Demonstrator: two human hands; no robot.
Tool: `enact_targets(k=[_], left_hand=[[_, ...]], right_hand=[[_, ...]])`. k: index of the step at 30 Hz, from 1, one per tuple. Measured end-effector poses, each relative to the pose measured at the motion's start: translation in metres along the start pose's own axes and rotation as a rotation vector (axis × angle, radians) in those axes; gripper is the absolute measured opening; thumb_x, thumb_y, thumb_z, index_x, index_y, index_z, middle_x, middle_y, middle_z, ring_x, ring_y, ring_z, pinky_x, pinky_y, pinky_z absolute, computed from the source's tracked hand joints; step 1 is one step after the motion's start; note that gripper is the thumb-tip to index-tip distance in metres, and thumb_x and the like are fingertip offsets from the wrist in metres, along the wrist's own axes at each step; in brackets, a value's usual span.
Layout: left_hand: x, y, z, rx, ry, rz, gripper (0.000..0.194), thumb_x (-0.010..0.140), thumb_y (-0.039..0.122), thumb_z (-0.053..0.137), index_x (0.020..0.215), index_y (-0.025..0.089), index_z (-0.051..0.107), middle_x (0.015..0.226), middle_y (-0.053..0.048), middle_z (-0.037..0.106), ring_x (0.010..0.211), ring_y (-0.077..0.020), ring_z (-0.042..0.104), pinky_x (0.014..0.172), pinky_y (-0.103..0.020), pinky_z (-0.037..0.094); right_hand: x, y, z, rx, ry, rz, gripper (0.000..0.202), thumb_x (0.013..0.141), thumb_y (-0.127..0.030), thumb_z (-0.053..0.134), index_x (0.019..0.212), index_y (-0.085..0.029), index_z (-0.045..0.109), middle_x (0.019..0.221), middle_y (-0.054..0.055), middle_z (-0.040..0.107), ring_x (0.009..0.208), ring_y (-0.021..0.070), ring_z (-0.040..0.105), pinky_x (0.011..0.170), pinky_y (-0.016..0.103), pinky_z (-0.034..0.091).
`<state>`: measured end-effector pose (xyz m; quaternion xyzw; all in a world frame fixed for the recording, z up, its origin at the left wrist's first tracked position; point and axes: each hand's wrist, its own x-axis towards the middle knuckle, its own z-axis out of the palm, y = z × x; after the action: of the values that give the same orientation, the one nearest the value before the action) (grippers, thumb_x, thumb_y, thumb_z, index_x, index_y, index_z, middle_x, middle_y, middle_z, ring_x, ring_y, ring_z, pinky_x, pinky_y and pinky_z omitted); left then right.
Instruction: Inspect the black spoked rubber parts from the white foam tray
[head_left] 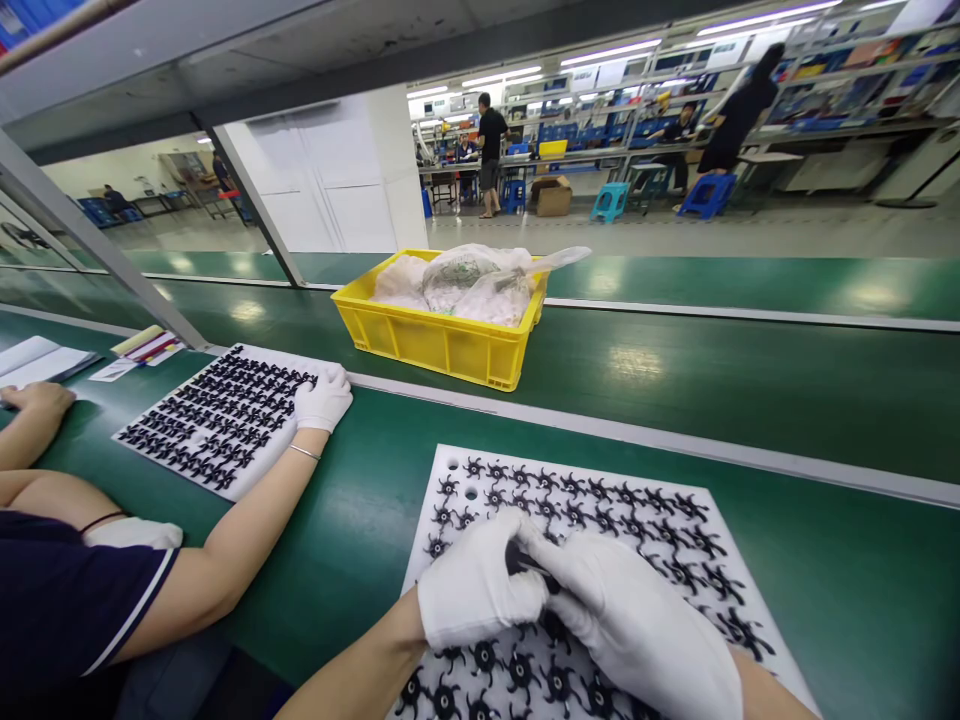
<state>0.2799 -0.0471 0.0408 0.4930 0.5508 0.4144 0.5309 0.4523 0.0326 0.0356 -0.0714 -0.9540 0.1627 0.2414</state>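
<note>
From my remote seat I am looking down through the head camera at two white-gloved hands working over a white board [781, 680] on the green bench [360, 520]. The left hand [484, 580] is pinching a small dark piece [527, 562] between thumb and fingers, and the right hand [637, 615] is meeting it there, its fingertips closing on the same piece from the other side. The two gloves are touching, and I am not making out the piece's exact shape, because the fingers are covering much of it and it is blurring. It is sitting above the middle of the board, where black star-shaped parts [520, 670] are lying in rows around and below the hands. Two round holes [471, 493] are showing near the far left corner. Past the pale strip [645, 437], I am seeing a yellow crate [431, 345] standing on the farther green surface [637, 365], with clear plastic bags [469, 280] filling it. To my left, a co-worker's gloved hand [322, 400] is resting on the far right corner of a second board [270, 465] carrying similar black parts. Farther left, a bare hand [45, 402] is lying beside an open notebook [37, 360].
</note>
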Motion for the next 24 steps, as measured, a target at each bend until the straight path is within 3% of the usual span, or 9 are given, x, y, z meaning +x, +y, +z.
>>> enact_targets(k=[8,13,20,24], left_hand=[[0.000,0.004,-0.002,0.027,-0.021,-0.029,0.020,0.070,0.010,0.052,0.089,0.017,0.052,0.076,0.001,0.056,0.065,-0.0122,0.051,0.055,-0.022,0.039],[0.001,-0.001,0.004,0.099,0.055,-0.005,0.022,0.065,0.011,0.059,0.085,0.016,0.053,0.078,0.001,0.058,0.067,-0.0131,0.052,0.054,-0.021,0.039],[-0.001,0.007,0.002,0.176,0.073,-0.007,0.021,0.069,0.010,0.053,0.088,0.017,0.056,0.080,0.000,0.061,0.067,-0.0135,0.054,0.057,-0.022,0.041],[-0.001,0.010,0.002,0.188,0.085,-0.023,0.021,0.069,0.010,0.051,0.088,0.017,0.057,0.077,0.000,0.061,0.063,-0.0127,0.053,0.056,-0.022,0.041]], right_hand=[[0.001,0.001,-0.003,0.042,-0.009,0.038,0.043,0.101,-0.020,0.033,0.144,-0.022,0.032,0.089,0.006,0.061,0.077,0.0205,0.056,0.069,0.033,0.048],[-0.001,0.001,0.001,-0.002,0.007,0.013,0.048,0.097,-0.013,0.032,0.145,-0.020,0.029,0.092,0.007,0.063,0.079,0.0210,0.058,0.070,0.034,0.049],[-0.002,0.004,0.003,-0.024,-0.013,0.050,0.043,0.099,-0.019,0.034,0.142,-0.020,0.034,0.094,0.008,0.063,0.081,0.0224,0.059,0.070,0.035,0.049],[0.000,0.004,0.003,-0.018,-0.060,0.070,0.042,0.099,-0.019,0.032,0.141,-0.020,0.033,0.086,0.007,0.061,0.073,0.0226,0.057,0.063,0.035,0.048]])
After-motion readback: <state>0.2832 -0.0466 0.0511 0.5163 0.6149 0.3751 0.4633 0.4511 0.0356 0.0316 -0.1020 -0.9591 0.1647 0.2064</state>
